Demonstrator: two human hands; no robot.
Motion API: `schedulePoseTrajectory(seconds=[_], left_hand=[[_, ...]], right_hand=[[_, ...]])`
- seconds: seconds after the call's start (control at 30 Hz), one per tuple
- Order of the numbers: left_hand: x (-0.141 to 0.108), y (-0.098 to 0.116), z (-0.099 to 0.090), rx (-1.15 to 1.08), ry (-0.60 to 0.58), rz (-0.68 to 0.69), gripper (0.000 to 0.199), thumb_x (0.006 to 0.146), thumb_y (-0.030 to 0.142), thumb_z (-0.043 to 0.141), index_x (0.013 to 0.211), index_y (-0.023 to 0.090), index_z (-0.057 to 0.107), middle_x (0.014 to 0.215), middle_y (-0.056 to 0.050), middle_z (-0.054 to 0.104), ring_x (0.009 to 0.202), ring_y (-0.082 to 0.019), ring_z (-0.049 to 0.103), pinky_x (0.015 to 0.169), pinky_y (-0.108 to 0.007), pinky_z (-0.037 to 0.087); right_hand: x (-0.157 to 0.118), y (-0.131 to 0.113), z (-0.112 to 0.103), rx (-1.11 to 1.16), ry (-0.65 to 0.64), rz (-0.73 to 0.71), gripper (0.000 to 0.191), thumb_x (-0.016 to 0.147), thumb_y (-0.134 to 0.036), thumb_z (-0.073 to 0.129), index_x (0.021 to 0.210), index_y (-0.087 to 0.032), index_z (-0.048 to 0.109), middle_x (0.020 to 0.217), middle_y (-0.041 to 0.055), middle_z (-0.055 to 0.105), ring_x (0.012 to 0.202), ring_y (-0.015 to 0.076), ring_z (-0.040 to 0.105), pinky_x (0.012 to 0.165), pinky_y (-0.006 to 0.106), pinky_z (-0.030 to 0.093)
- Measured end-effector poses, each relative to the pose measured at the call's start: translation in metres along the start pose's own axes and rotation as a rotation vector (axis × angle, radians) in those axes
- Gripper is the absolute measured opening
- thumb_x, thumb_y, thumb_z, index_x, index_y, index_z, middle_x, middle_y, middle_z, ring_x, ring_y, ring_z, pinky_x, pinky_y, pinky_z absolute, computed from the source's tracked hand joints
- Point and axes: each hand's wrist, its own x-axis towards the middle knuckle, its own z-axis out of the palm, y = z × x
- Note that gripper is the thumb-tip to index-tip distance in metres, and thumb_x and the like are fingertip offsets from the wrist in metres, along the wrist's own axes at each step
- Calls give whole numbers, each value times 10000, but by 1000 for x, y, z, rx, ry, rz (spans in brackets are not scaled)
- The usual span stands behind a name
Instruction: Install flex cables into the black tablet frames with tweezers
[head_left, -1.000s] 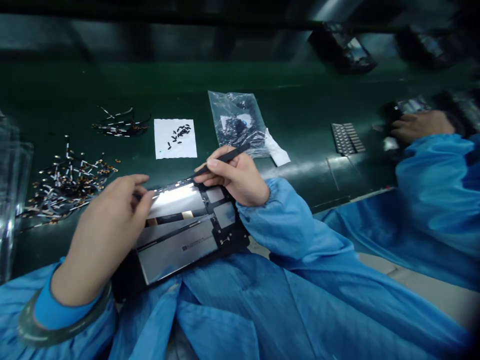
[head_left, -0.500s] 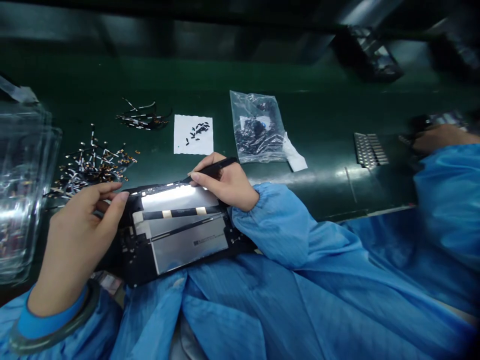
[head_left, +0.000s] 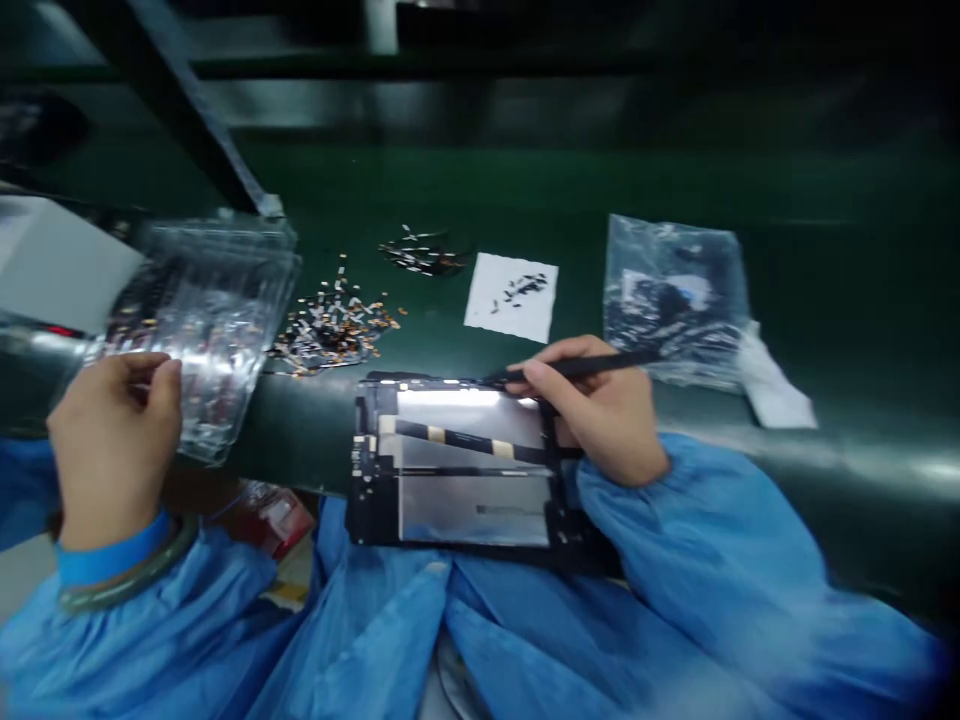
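Note:
My right hand (head_left: pixel 611 420) grips black tweezers (head_left: pixel 600 364). Their tips reach the upper edge of an opened tablet (head_left: pixel 375 500), which lies at the front of the bench against my blue gown. Silver panels and a black strip with pale bands show inside the tablet. My left hand (head_left: pixel 120 440) is over stacked clear plastic trays (head_left: pixel 232 310) on the left, away from the tablet. Its thumb and fingers are pinched together, and whatever may be between them is hidden.
Small flex cables (head_left: pixel 334 325) lie heaped beside the trays, with a smaller bunch (head_left: pixel 424 255) behind. White paper (head_left: pixel 506 325) bears small black pieces. A clear bag (head_left: pixel 622 240) of black parts and a white scrap (head_left: pixel 772 385) lie right. A white box (head_left: pixel 60 260) stands far left.
My left hand has left the tablet's upper left corner and moved left to the trays. My view has turned left. The right hand still holds the tweezers at the tablet's upper edge.

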Motion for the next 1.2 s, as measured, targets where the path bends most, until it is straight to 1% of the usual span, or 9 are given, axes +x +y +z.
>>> schedulePoseTrajectory(seconds=[0.07,0.17,0.3,0.47,0.6,0.73,0.87,1.0,1.2], left_hand=[[9,-3,-8,88,22,-78,438,843,348,469,1146,84,642,1051,-165,644,1051,-332,595,991,-470,446],[19,-11,-10,115,-32,-50,468,858,300,478,1215,30,614,1122,-197,630,1114,-320,578,1024,-437,428],[33,-21,-1,96,-39,-27,465,873,280,493,1238,14,602,1142,-204,629,1180,-324,543,1054,-420,391],[63,-21,13,43,-16,-47,492,886,277,513,1281,-13,554,1239,-223,583,1221,-309,498,1086,-408,341],[84,-21,20,-26,-40,-102,475,858,242,560,1261,-8,565,1006,-131,630,983,-243,561,963,-374,428],[89,-25,21,-86,-21,-150,495,823,264,619,1236,-7,581,768,-20,503,782,-189,499,857,-354,448],[84,-26,25,-109,59,-132,387,832,260,608,1131,17,638,732,-1,425,788,-191,462,891,-370,420],[79,-24,29,-107,168,-98,287,873,243,528,1041,48,655,822,-46,436,972,-247,470,986,-426,363],[70,-14,17,-149,314,-62,216,852,294,582,917,97,641,1220,-167,453,1248,-332,365,1071,-490,247]], right_hand=[[-1,0,0,-29,8,6,321,713,-443,784,777,-183,607,675,15,707,614,160,720,561,240,580],[-3,-1,0,-51,7,5,301,724,-435,774,784,-183,619,692,29,721,615,165,725,552,233,582],[-4,-6,1,-106,14,47,279,723,-410,771,767,-177,624,688,50,720,620,175,729,539,226,578],[-5,-7,2,-129,25,84,241,730,-376,758,768,-175,633,711,65,726,619,175,727,543,233,580],[-5,-7,2,-99,39,99,286,704,-415,769,782,-176,634,727,62,725,624,184,727,553,256,588],[-4,-9,3,-94,64,113,337,660,-447,791,770,-176,623,680,55,706,602,190,716,537,260,576],[-3,-8,4,-92,62,101,290,686,-411,777,769,-175,631,675,54,714,591,172,715,533,229,569],[-5,-4,4,-45,116,21,218,722,-356,765,768,-185,637,708,36,737,563,147,708,510,208,567],[-8,4,1,7,212,-167,132,761,-307,748,753,-204,667,707,6,741,513,124,676,505,217,561]])
